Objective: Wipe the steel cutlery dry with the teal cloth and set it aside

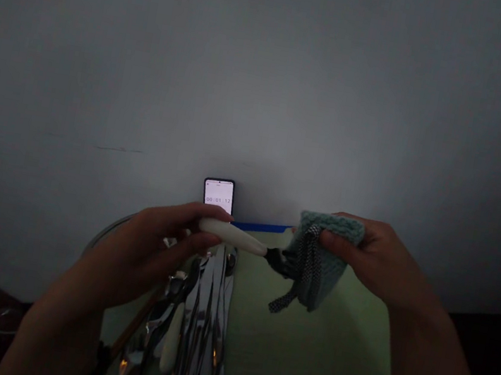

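My left hand (pixel 159 243) is closed on the white handle of a utensil (pixel 233 236), held level above a pile of metal cutlery. The utensil's dark front end disappears into a teal cloth (pixel 322 260) with a checked patch. My right hand (pixel 376 253) grips that cloth, folded around the utensil's tip. Both hands hover over a pale green table surface (pixel 299 356). The scene is dim.
Several metal utensils (pixel 196 325) lie in a heap below my left hand, beside a round metal rim (pixel 103 233). A phone (pixel 219 195) showing a timer leans against the grey wall (pixel 269 75). A blue strip (pixel 263 227) runs along the table's far edge.
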Demonstrator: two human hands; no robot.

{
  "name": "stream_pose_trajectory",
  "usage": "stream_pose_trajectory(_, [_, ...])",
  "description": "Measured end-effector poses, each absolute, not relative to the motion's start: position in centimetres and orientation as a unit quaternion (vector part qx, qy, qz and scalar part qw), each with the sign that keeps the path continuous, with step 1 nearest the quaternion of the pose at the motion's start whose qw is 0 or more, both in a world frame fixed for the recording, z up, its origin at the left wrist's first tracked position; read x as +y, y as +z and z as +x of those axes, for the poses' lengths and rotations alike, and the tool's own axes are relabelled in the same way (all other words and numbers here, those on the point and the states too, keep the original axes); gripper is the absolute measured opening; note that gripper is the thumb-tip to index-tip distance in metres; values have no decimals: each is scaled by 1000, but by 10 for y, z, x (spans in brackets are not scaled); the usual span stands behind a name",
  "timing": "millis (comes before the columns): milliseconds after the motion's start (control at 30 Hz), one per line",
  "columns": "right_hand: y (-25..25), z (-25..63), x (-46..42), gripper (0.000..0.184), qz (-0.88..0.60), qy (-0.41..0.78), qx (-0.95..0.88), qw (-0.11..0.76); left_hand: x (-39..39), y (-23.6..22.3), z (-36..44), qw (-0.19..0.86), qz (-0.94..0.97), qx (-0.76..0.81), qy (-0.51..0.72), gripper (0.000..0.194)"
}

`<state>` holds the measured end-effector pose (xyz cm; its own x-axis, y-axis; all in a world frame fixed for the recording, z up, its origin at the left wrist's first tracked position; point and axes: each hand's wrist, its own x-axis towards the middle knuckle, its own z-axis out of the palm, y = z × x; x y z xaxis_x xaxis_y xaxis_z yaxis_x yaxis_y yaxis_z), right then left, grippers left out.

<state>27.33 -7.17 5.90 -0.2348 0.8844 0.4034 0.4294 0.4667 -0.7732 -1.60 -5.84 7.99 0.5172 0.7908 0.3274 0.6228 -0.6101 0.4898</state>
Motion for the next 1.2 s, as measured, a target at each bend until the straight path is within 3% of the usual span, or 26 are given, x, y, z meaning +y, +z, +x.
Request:
stream_pose_trajectory(200, [59, 263, -75, 27, -449, 292, -706, 463, -58, 81, -14, 169, 864, 414, 232, 24])
stream_pose_trajectory(367, [59, 232, -76, 36, -429, 382, -732, 366, -58, 80, -1, 179, 885, 354, 243, 25])
stream_pose_trajectory(633, [57, 230, -74, 32, -419, 283, -777, 375, -56, 73, -6, 165, 901, 333, 223, 25])
stream_pose_trajectory(867, [47, 211, -75, 29, -381, 285, -843, 251, -55, 74, 2, 143, 902, 314, 260, 26])
stream_pose_trajectory(967, [43, 212, -70, 21, -374, 295, -852, 218, -52, 73, -2, 178, 892, 318, 268, 24])
stream_pose_trajectory(1200, [37, 222, -58, 27, -349, 348, -847, 197, -38, 62, -13, 291, 843, 348, 289, 19])
